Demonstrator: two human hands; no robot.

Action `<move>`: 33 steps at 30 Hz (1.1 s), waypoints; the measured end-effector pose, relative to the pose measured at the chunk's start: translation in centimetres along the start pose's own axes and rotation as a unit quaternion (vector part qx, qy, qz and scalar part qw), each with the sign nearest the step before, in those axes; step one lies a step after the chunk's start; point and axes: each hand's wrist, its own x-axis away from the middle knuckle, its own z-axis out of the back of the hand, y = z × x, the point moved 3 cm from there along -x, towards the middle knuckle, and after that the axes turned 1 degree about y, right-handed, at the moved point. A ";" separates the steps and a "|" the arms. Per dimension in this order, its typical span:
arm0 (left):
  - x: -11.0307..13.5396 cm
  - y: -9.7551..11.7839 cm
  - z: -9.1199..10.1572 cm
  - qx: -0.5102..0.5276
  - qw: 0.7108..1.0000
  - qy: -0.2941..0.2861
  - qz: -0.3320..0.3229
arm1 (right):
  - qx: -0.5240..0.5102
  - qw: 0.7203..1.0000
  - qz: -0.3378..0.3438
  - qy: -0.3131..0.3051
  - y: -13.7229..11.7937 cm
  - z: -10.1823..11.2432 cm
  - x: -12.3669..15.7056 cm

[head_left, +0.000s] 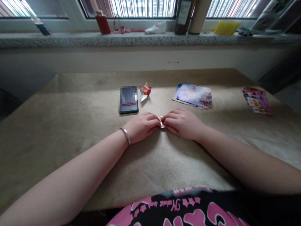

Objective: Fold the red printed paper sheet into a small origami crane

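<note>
Between my two hands, just above or on the table point(77, 131), is a small piece of folded paper point(162, 122), silvery white with some red. My left hand point(144, 127) pinches its left side, and a silver bangle circles that wrist. From the right, my right hand point(183, 124) pinches the other side. Fingers cover most of the paper, so its full shape is hidden. Beyond my left hand stands a red and white folded paper figure point(145, 91). A phone point(129, 99) with a blurred screen lies to the left of that figure.
Several glossy picture cards point(194, 95) lie in a stack at the back right. More colourful cards point(256, 100) are near the right edge. Along the stone windowsill point(77, 40) stand a red bottle point(102, 23), a dark bottle point(184, 17) and a yellow sponge point(227, 27).
</note>
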 end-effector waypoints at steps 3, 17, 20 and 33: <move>0.0 0.0 0.0 -0.025 1.000 0.004 -0.007 | -0.027 1.000 -0.004 0.010 0.0 0.0 0.0; 0.1 0.0 0.1 -0.005 1.000 -0.009 -0.007 | -0.084 0.996 -0.002 -0.013 0.2 0.5 0.2; 0.0 0.2 0.1 -0.014 1.000 0.002 -0.006 | -0.074 0.997 -0.012 -0.013 0.3 0.5 0.2; 0.1 -0.2 0.2 -0.011 1.000 0.015 0.020 | -0.108 0.992 -0.058 0.004 0.7 0.0 0.2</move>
